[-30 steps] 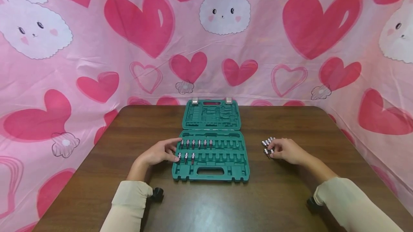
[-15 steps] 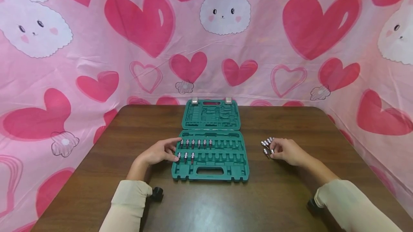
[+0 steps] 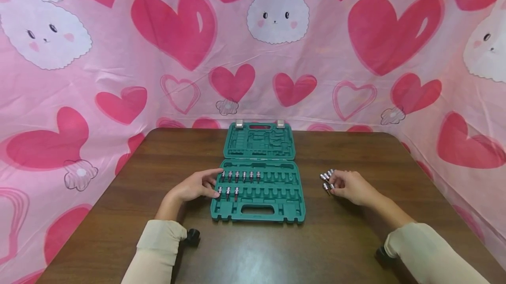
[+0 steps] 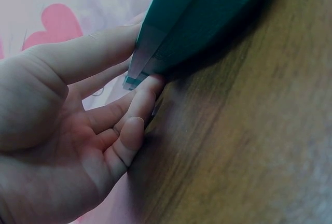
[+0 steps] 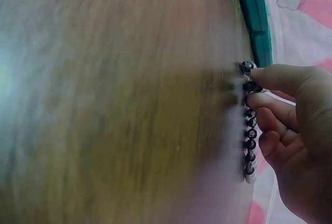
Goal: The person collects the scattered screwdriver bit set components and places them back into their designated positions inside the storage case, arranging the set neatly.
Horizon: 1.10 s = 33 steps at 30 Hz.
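A green socket case [image 3: 257, 214] lies unfolded on the table, its lid [image 3: 259, 139] away from me. Several silver bit sockets [image 3: 237, 176] fill the left part of its upper row, and three more [image 3: 228, 192] stand at the left of the lower row. My left hand [image 3: 193, 186] holds the case's left edge, with the thumb laid on it; in the left wrist view the fingers meet the side wall [image 4: 148, 60]. Right of the case, my right hand [image 3: 353, 186] pinches a bit socket [image 5: 252, 86] between thumb and forefinger, low over the table.
Loose bit sockets [image 3: 326, 174] lie in a row beside my right fingers, and another loose one [image 3: 326, 186] lies just left of them. The brown table [image 3: 261, 253] is backed by a pink cloth with hearts and rabbits [image 3: 276, 86].
The right hand stays at the loose sockets, its fingertips shifting only slightly over the one they pinch. The left hand keeps its place on the case edge.
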### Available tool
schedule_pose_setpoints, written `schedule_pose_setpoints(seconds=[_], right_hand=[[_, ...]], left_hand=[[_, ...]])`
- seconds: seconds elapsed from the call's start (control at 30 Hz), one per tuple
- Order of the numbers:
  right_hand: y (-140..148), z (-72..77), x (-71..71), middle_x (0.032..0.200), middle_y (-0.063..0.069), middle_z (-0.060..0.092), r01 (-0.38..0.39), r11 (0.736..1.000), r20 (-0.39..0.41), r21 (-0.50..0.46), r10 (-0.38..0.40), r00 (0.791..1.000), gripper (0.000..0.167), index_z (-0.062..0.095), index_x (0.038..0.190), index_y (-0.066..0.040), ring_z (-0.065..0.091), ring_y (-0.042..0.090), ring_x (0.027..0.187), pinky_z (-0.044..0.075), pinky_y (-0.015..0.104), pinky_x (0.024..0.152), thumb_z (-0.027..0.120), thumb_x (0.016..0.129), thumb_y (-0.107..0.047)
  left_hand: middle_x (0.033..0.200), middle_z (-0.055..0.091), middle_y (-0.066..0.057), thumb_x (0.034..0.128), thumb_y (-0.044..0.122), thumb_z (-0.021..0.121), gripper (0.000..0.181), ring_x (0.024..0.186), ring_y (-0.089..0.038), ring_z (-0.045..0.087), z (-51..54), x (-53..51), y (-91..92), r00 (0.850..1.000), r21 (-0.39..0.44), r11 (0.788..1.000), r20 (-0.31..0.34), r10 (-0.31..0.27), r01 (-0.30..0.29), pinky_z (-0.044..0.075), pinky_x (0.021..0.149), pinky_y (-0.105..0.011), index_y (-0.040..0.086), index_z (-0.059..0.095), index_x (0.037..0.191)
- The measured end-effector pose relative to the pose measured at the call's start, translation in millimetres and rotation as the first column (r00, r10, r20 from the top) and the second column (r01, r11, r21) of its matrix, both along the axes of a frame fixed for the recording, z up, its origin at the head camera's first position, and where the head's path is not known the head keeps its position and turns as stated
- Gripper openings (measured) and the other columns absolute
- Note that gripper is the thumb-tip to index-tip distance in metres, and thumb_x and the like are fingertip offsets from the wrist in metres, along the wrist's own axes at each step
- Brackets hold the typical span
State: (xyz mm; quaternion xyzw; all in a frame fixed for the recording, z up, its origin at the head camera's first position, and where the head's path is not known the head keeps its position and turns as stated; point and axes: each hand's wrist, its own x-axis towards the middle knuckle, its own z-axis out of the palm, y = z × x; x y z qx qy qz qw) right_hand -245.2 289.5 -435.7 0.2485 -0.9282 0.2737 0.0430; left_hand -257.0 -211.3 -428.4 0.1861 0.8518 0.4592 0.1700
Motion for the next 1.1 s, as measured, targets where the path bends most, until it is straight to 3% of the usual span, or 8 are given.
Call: schedule_pose_setpoints(seconds=[0.53,0.83,1.1], right_hand=[[-26,2.4,-6.7,0.071,-0.009,0.057,0.075,0.996,-0.118,-0.039,-0.08,0.99,0.02,0.066,0.093,-0.01,0.052,0.009,0.061,0.047,0.027,0.056,0.079,0.08,-0.005],[-45,7.1,-8.3,0.077,-0.006,0.061,0.136,0.988,-0.115,-0.067,-0.143,0.983,0.02,0.069,0.099,-0.009,0.054,0.014,0.067,0.047,0.031,0.057,0.079,0.082,-0.012],[-63,7.2,-12.2,0.081,-0.004,0.063,0.091,0.992,-0.129,-0.091,-0.103,0.986,0.021,0.068,0.1,-0.006,0.056,0.014,0.072,0.051,0.032,0.067,0.079,0.082,-0.01]], left_hand=[[0.11,0.059,-0.014,0.0814,0.016,0.08,0.076,0.087,-0.025,0.057,-1.5,-1.6,-0.9,1.0,0.001,1.0,0.006,0.007,-0.007,0.051,0.075,-0.036,0.009,0.042,0.147],[0.11,0.059,-0.014,0.081,0.016,0.08,0.077,0.087,-0.025,0.058,-1.5,-1.6,-0.7,1.0,0.003,1.0,0.016,0.013,-0.013,0.052,0.075,-0.036,0.009,0.042,0.147],[0.111,0.058,-0.015,0.0813,0.016,0.08,0.077,0.086,-0.024,0.058,-2.3,-1.7,-0.2,1.0,0.004,1.0,0.007,0.005,-0.006,0.051,0.075,-0.036,0.009,0.042,0.148]])
